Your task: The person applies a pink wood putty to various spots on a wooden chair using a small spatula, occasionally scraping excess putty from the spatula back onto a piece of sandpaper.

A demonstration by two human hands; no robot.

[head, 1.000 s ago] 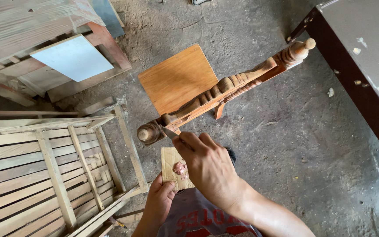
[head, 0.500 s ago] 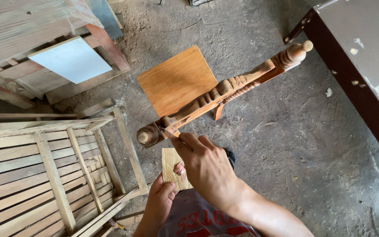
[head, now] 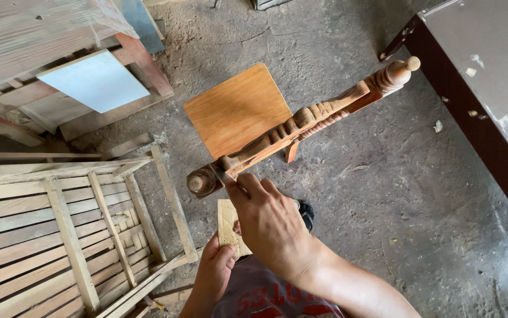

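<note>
A carved, turned wooden post (head: 301, 126) lies slanted above the concrete floor, its knob end at the upper right and its round end (head: 202, 182) near me. My right hand (head: 271, 227) presses a thin metal tool against the post close to that round end. Just below it, my left hand (head: 217, 268) holds a small pale wooden block (head: 228, 227). A square orange-brown wooden board (head: 236, 109) lies on the floor under the post.
A slatted wooden frame (head: 59, 229) fills the lower left. Stacked boards and a pale blue panel (head: 93, 79) sit at the upper left. A dark cabinet with a grey top (head: 489, 76) stands along the right edge. Bare dusty concrete (head: 419, 200) spreads between.
My right hand has shifted very slightly along the post's near end. The post, the block and my left hand stay in place.
</note>
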